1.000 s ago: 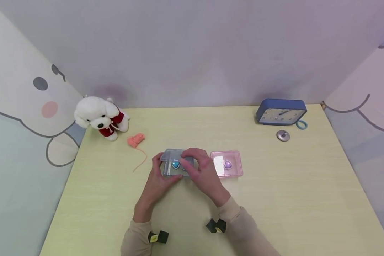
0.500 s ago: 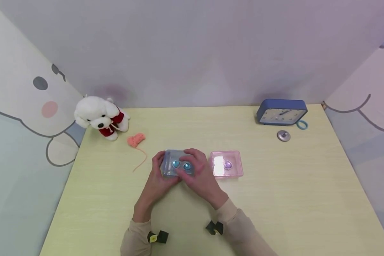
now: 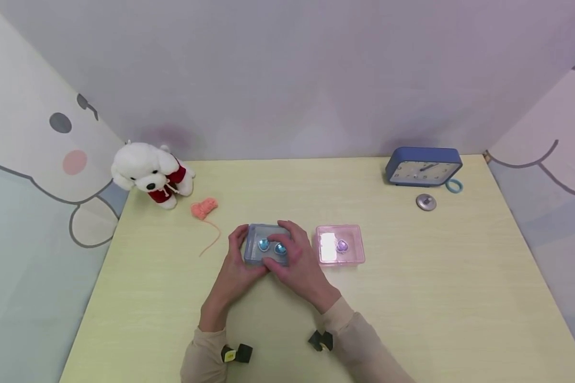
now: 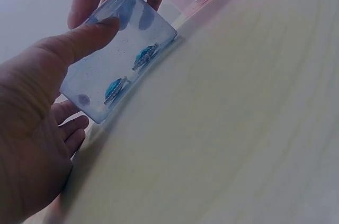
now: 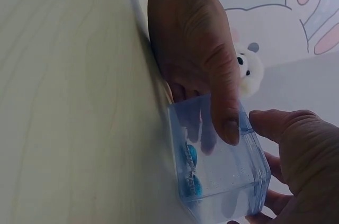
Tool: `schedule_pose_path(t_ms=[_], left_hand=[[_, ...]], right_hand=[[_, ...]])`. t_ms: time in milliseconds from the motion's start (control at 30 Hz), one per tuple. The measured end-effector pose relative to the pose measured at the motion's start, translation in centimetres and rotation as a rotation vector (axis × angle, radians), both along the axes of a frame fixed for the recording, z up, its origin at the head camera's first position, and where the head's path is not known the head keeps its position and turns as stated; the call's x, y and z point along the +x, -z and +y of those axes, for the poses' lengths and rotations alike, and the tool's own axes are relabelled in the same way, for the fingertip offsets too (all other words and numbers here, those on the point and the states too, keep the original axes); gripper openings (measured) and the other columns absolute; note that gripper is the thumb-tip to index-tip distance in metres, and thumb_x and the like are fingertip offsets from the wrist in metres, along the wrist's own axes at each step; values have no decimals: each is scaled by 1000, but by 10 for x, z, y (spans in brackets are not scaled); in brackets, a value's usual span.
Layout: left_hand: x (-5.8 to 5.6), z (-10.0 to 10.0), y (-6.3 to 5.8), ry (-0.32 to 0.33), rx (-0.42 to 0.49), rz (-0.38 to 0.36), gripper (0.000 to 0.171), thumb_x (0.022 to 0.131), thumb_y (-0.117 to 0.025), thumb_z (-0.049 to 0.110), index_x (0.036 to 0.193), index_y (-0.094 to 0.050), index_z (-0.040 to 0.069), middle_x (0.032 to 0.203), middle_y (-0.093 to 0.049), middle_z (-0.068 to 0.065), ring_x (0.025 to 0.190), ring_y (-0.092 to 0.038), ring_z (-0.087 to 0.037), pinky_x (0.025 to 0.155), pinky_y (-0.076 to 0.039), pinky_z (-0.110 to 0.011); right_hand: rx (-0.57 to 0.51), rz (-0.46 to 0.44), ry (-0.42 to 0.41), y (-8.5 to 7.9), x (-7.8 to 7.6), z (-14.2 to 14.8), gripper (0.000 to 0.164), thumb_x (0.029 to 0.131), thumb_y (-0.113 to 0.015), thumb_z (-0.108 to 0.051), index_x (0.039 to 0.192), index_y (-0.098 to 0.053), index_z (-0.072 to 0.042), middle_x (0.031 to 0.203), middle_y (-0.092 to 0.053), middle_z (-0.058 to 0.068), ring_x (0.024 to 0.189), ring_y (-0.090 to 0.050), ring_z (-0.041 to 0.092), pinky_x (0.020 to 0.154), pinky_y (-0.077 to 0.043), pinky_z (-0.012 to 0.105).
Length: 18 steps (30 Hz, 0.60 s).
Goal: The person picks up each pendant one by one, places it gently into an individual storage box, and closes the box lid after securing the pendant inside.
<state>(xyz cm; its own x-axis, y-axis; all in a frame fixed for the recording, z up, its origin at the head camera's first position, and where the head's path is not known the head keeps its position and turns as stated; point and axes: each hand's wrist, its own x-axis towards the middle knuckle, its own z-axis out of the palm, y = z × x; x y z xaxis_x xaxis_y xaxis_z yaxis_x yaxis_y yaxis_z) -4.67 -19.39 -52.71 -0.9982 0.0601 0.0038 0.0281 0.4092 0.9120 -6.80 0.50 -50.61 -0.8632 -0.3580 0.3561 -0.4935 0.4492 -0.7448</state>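
A clear blue plastic box [image 3: 256, 256] sits on the table, its lid lying flat across the top. Inside are two turquoise gems with sparkly rims [image 4: 145, 56], seen through the front wall in both wrist views. My left hand [image 3: 239, 270] grips the box's left side, with the thumb along the front wall [image 5: 212, 163] and fingers round the far side. From the right, my right hand [image 3: 303, 260] arches over the box and holds it near the lid, thumb at the front edge and fingers toward the back. It partly covers the right end.
Right of the hands stands a pink clear box [image 3: 352, 258] holding a purple gem [image 3: 342, 246]. Behind left are a coral yarn bundle [image 3: 204, 208] and a white toy dog [image 3: 146, 173]. A blue clock [image 3: 424, 167], teal ring [image 3: 454, 185] and silver disc [image 3: 426, 202] stand back right.
The blue box's lid, tilted up one second ago, has come down flat. My right hand has lowered and shifted slightly left with it. My left hand has kept its grip.
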Motion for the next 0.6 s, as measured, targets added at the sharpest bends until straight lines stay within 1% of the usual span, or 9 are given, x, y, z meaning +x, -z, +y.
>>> schedule_pose_path(t_ms=[200, 400, 600], left_hand=[[0, 0, -1, 4, -3, 14, 107, 78, -92, 8, 159, -23, 15, 164, -42, -17, 153, -38, -31, 124, -28, -54], [0, 0, -1, 6, -4, 16, 104, 79, -92, 9, 158, -24, 14, 163, -42, -19, 153, -39, -34, 123, -28, -58], [0, 1, -1, 9, 3, 9, 106, 78, -92, 8, 158, -23, 14, 164, -41, -18, 153, -38, -34, 123, -27, -57]], right_hand=[[13, -3, -2, 1, -1, 1, 44, 86, -88, -22, 124, -69, -11, 153, -50, 18, 140, -48, 38, 117, -41, 54], [33, 10, -3, 3, -2, 2, 46, 86, -89, -23, 126, -68, -13, 153, -50, 17, 140, -50, 37, 115, -44, 54], [44, 19, -5, 5, -2, 1, 48, 87, -89, -24, 128, -67, -14, 153, -49, 17, 139, -51, 36, 114, -45, 55]])
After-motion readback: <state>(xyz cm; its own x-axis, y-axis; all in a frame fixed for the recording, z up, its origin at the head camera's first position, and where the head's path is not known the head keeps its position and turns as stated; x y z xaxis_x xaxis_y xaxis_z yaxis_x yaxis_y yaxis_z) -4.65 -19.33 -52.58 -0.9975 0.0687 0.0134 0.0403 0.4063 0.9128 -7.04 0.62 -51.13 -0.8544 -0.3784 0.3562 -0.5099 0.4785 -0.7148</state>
